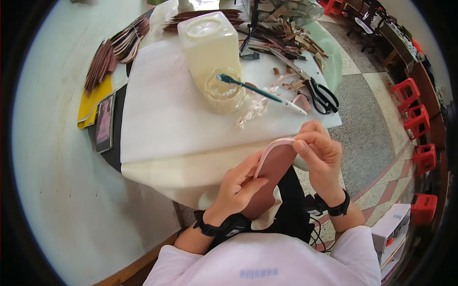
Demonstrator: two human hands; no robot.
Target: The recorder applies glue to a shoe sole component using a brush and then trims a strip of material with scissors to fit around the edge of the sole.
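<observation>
A brown insole [276,168] with a pale pink strip along its rounded edge is held between both hands, tilted over my lap. My left hand [237,188] is closed on its left side, thumb lying across the brown face. At the upper right of the curve, the thumb and fingers of my right hand [320,155] pinch the rim with its pink strip. A piece of cream material [268,215] shows beside the insole's lower end, which my left hand and wrist partly hide.
On the white-covered table [157,109] stand a cloudy plastic container [210,47], a toothbrush [257,92] across its opening, and black-handled scissors [323,97]. Leather scraps [291,40] heap at the back. Insole stacks [100,64] and a phone [105,123] lie left; red stools [417,121] stand right.
</observation>
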